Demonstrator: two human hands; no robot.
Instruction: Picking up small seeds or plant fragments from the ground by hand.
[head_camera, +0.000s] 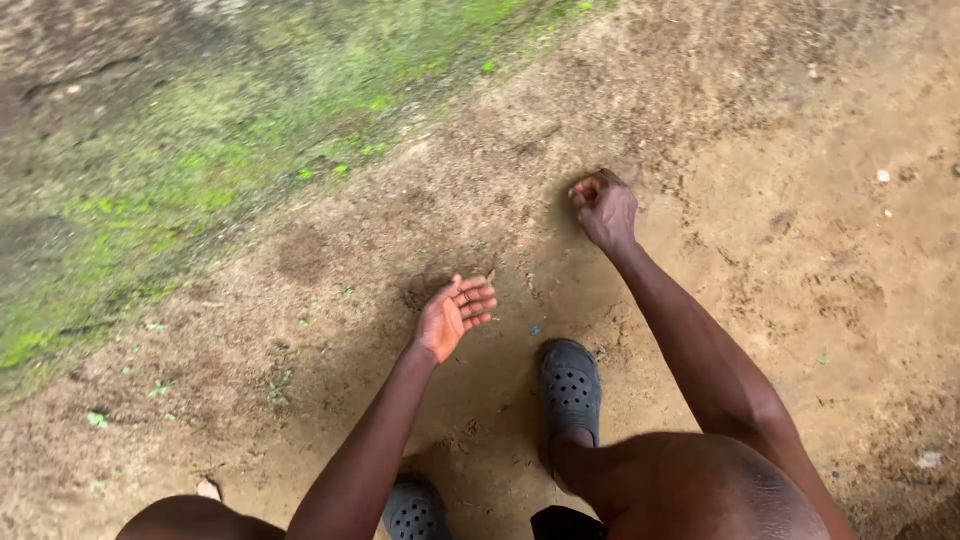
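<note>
My left hand (455, 315) hangs palm up over bare brown earth, its fingers spread and nothing in it. My right hand (603, 208) reaches farther forward, low over the ground, with its fingers curled into a loose fist; whether it holds anything I cannot tell. Both my bare forearms stretch out from the bottom of the view. Below the hands are my two feet in dark grey perforated clogs, the right one (570, 385) ahead and the left one (415, 510) at the bottom edge.
A strip of green moss (200, 170) runs diagonally across the upper left beside a grey surface (70, 50). Small pale pebbles (883, 176) and tiny green sprouts (97, 420) dot the dirt.
</note>
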